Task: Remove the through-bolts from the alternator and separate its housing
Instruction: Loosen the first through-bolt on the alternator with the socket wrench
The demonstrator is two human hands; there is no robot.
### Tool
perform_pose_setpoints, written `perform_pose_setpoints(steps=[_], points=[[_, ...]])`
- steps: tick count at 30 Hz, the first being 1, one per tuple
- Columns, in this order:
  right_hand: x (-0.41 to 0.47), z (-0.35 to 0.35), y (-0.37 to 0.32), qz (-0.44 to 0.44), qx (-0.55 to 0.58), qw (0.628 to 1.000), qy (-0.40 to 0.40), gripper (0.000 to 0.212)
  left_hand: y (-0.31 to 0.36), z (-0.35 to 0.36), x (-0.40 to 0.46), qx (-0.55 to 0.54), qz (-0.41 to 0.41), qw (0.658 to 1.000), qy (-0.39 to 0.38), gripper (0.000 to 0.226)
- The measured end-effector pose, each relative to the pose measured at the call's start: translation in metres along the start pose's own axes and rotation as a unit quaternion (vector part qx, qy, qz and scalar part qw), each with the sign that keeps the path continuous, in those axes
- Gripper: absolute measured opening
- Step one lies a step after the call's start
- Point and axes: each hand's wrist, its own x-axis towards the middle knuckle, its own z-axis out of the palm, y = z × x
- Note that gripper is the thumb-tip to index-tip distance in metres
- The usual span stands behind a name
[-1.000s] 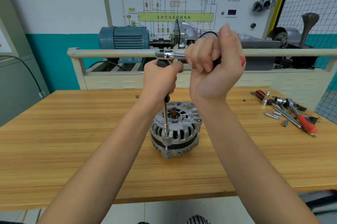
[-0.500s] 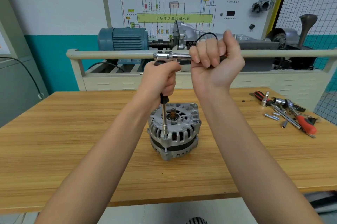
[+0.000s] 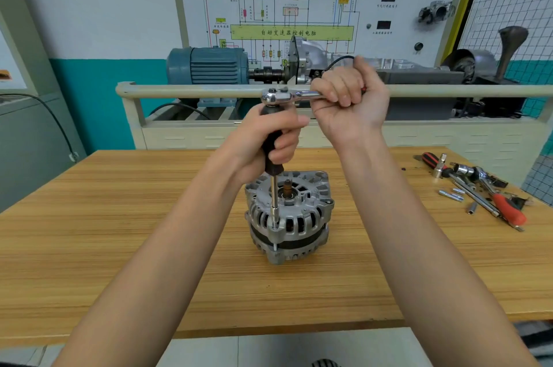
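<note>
Two hands busy: we're loosening a through-bolt (image 3: 274, 228) on the alternator (image 3: 288, 217) mid-table (image 3: 119, 232), left hand (image 3: 266, 139) wrapped round the driver handle (image 3: 272, 154), right hand (image 3: 348, 106) fisted on the ratchet (image 3: 287, 96); next we swing it steadily

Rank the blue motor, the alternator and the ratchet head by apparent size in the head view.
1. alternator, about level with
2. blue motor: it is farther off, so unsure
3. ratchet head, clearly smallest

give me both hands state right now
Left hand: closed on the black driver handle.
Right hand: closed on the ratchet handle.
</note>
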Motion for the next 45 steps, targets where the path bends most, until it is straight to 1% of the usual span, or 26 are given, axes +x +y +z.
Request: perform_pose_setpoints(steps=[1, 3, 6, 8, 10, 12, 14, 15, 16, 18, 21, 23, 24, 25, 27, 29, 31, 33, 34, 37, 38, 39, 40, 42, 44, 45], points=[[0.002, -0.003, 0.0, 0.009, 0.028, 1.0, 0.007, 0.059, 0.0, 0.001, 0.0, -0.002, -0.009, 1.0, -0.02, 0.04], [0.002, -0.004, 0.002, -0.012, 0.037, 0.999, 0.012, 0.056, 0.0, 0.003, 0.001, 0.017, -0.019, 1.0, -0.013, 0.047], [-0.008, -0.001, 0.007, -0.089, -0.032, 0.995, 0.008, 0.054, -0.001, 0.009, 0.005, 0.047, -0.014, 0.994, 0.093, 0.057], [-0.018, 0.003, 0.014, -0.148, -0.117, 0.982, -0.022, 0.055, -0.004, 0.013, 0.008, 0.06, -0.006, 0.981, 0.186, 0.052], [-0.028, 0.007, 0.023, -0.214, -0.199, 0.952, -0.087, 0.046, -0.007, 0.019, 0.012, 0.076, 0.002, 0.96, 0.269, 0.045], [-0.035, 0.011, 0.032, -0.291, -0.278, 0.903, -0.15, 0.032, -0.01, 0.024, 0.014, 0.085, 0.015, 0.943, 0.321, 0.04], [-0.039, 0.013, 0.038, -0.337, -0.328, 0.863, -0.185, 0.029, -0.011, 0.024, 0.015, 0.088, 0.022, 0.94, 0.327, 0.04], [-0.039, 0.014, 0.039, -0.34, -0.332, 0.859, -0.191, 0.029, -0.01, 0.023, 0.014, 0.091, 0.023, 0.944, 0.316, 0.04], [-0.037, 0.014, 0.038, -0.331, -0.322, 0.867, -0.189, 0.029, -0.01, 0.021, 0.012, 0.094, 0.025, 0.951, 0.293, 0.041], [-0.03, 0.014, 0.028, -0.272, -0.271, 0.91, -0.158, 0.038, -0.007, 0.014, 0.008, 0.095, 0.032, 0.969, 0.226, 0.042], [-0.013, 0.008, 0.011, -0.121, -0.136, 0.982, -0.047, 0.055, -0.003, 0.002, 0.002, 0.052, 0.028, 0.992, 0.111, 0.04], [-0.002, 0.001, 0.003, -0.041, -0.026, 0.998, 0.032, 0.056, 0.0, 0.001, 0.002, 0.015, -0.001, 0.999, 0.038, 0.038], [0.001, -0.001, 0.001, -0.025, 0.009, 0.998, 0.053, 0.056, 0.0, 0.003, 0.003, 0.009, -0.017, 1.0, 0.022, 0.04], [0.003, -0.004, -0.001, -0.028, 0.026, 0.997, 0.065, 0.055, 0.0, 0.005, 0.004, 0.013, -0.029, 0.999, 0.027, 0.046], [0.002, -0.005, 0.001, -0.056, 0.028, 0.996, 0.07, 0.053, -0.001, 0.009, 0.007, 0.041, -0.036, 0.996, 0.075, 0.055], [-0.005, -0.003, 0.003, -0.093, 0.001, 0.994, 0.056, 0.052, -0.004, 0.014, 0.009, 0.058, -0.022, 0.989, 0.137, 0.056], [-0.016, 0.002, 0.009, -0.134, -0.061, 0.989, 0.018, 0.053, -0.006, 0.017, 0.009, 0.066, -0.004, 0.976, 0.206, 0.051], [-0.028, 0.007, 0.019, -0.193, -0.148, 0.969, -0.045, 0.05, -0.008, 0.021, 0.01, 0.075, 0.013, 0.957, 0.28, 0.046], [-0.034, 0.01, 0.025, -0.233, -0.194, 0.949, -0.086, 0.045, -0.01, 0.023, 0.011, 0.081, 0.022, 0.946, 0.312, 0.044], [-0.046, 0.014, 0.043, -0.37, -0.325, 0.852, -0.179, 0.028, -0.013, 0.028, 0.013, 0.103, 0.045, 0.928, 0.356, 0.042], [-0.047, 0.014, 0.046, -0.391, -0.347, 0.831, -0.191, 0.028, -0.014, 0.029, 0.013, 0.107, 0.047, 0.928, 0.354, 0.041], [-0.046, 0.015, 0.046, -0.392, -0.347, 0.831, -0.189, 0.029, -0.014, 0.028, 0.012, 0.107, 0.046, 0.931, 0.345, 0.041], [-0.044, 0.014, 0.043, -0.375, -0.328, 0.848, -0.181, 0.031, -0.013, 0.026, 0.011, 0.106, 0.045, 0.939, 0.326, 0.041], [-0.035, 0.015, 0.03, -0.292, -0.262, 0.908, -0.151, 0.037, -0.009, 0.019, 0.007, 0.104, 0.04, 0.959, 0.261, 0.042], [-0.023, 0.012, 0.015, -0.185, -0.181, 0.963, -0.082, 0.052, -0.004, 0.011, 0.004, 0.08, 0.027, 0.98, 0.178, 0.043], [-0.017, 0.009, 0.01, -0.134, -0.134, 0.981, -0.046, 0.056, -0.001, 0.007, 0.003, 0.056, 0.014, 0.99, 0.132, 0.042]])
